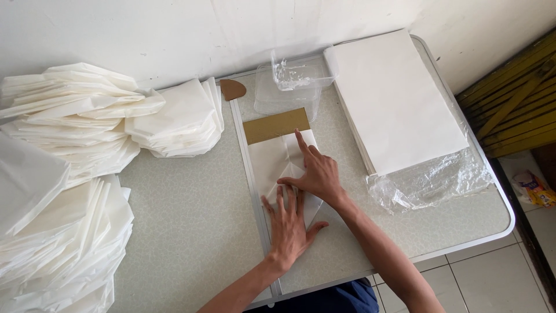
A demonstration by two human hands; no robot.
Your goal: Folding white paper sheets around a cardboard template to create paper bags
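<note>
A white paper sheet (266, 159) lies partly folded on the grey table (191, 220), over a brown cardboard rectangle (275, 125) whose far end sticks out. My left hand (288, 223) presses flat on the near part of the paper, fingers spread. My right hand (315, 171) rests on the fold just beyond it, index finger stretched along the paper's edge toward the cardboard. Neither hand grips anything.
Heaps of folded white paper (75, 168) cover the table's left side. A thick stack of flat white sheets (394, 98) lies on clear plastic wrap at the right. A clear plastic box (289, 87) and a small brown cardboard piece (232, 89) sit by the wall.
</note>
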